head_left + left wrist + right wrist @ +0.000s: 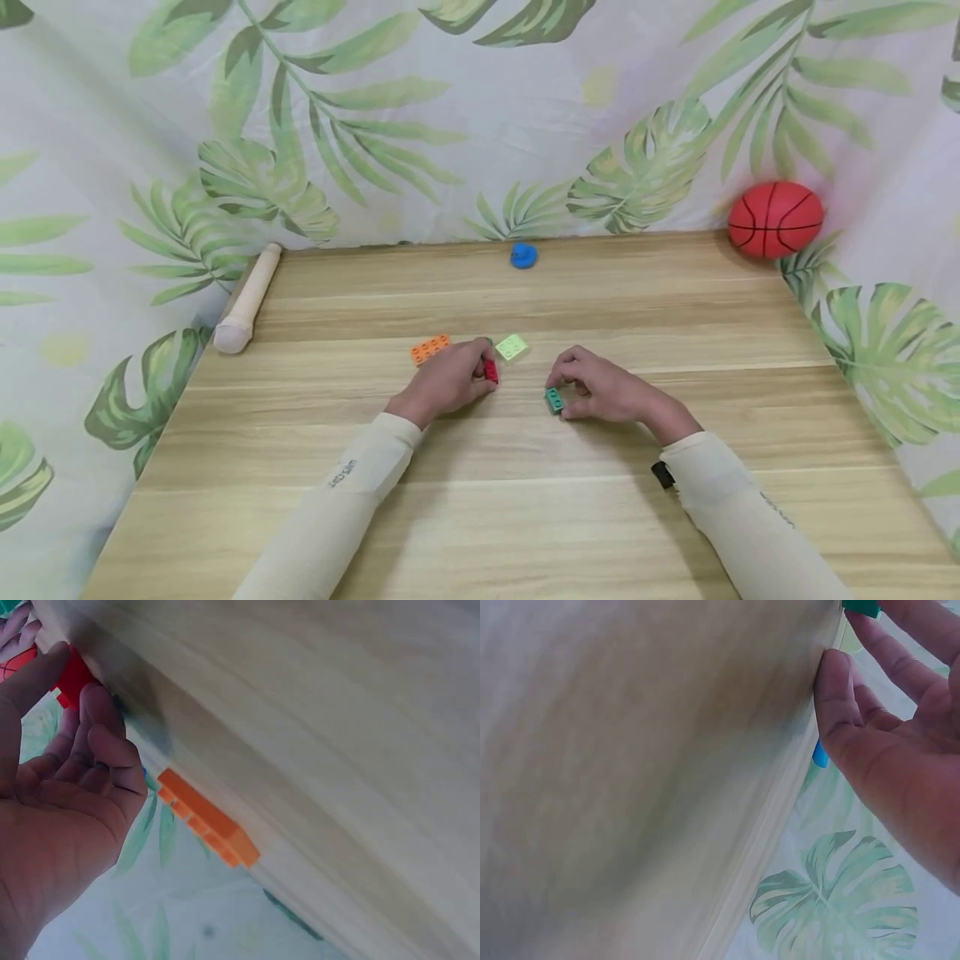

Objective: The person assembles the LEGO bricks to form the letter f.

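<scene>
My left hand (450, 377) pinches a small red toy brick (491, 371) between thumb and fingertips, low over the wooden table. That red brick (73, 679) shows at the fingertips in the left wrist view. To the right, my right hand (600, 387) holds a small green toy brick (554, 401) between thumb and finger. Only part of the green brick (862, 607) shows at the top of the right wrist view. Beside the left hand lies an orange brick (430, 349), partly covered by the hand. A pale green brick (512, 347) rests just beyond the red one.
A blue toy duck (523, 256) sits at the table's back edge. At the far right corner is a red ball (776, 220) with black lines. A pale microphone-shaped object (247, 300) lies along the left edge. Leaf-patterned cloth (390, 125) hangs behind the table (480, 533).
</scene>
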`<action>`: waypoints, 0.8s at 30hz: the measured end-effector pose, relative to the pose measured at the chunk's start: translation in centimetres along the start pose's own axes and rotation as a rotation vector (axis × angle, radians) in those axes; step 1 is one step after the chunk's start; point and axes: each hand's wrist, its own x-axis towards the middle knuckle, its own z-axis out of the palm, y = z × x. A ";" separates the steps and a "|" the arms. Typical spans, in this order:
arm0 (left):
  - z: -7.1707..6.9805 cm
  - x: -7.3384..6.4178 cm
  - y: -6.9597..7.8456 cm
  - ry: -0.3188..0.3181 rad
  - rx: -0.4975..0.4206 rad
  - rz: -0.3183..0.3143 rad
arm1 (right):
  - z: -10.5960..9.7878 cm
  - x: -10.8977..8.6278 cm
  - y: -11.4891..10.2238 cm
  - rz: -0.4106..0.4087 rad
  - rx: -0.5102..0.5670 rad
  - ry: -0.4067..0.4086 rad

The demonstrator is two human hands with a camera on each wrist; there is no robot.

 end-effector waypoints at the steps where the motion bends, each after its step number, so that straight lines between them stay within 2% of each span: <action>1: 0.1 0.2 0.0 -0.003 -0.008 -0.004 | 0.1 0.1 0.0 -0.001 0.004 0.001; 4: 0.2 0.8 -0.1 -0.015 -0.047 -0.011 | 0.2 0.2 0.0 -0.001 -0.002 0.007; 11: 0.1 2.3 -1.0 -0.049 -0.167 -0.044 | 0.1 0.3 -0.4 0.069 -0.015 0.009; 17: -0.2 2.6 -1.1 -0.101 -0.191 -0.052 | 0.2 0.3 -0.5 0.090 -0.033 0.012; 24: -0.4 2.4 -1.1 -0.106 -0.205 -0.048 | 0.5 0.6 -0.7 0.081 -0.047 0.021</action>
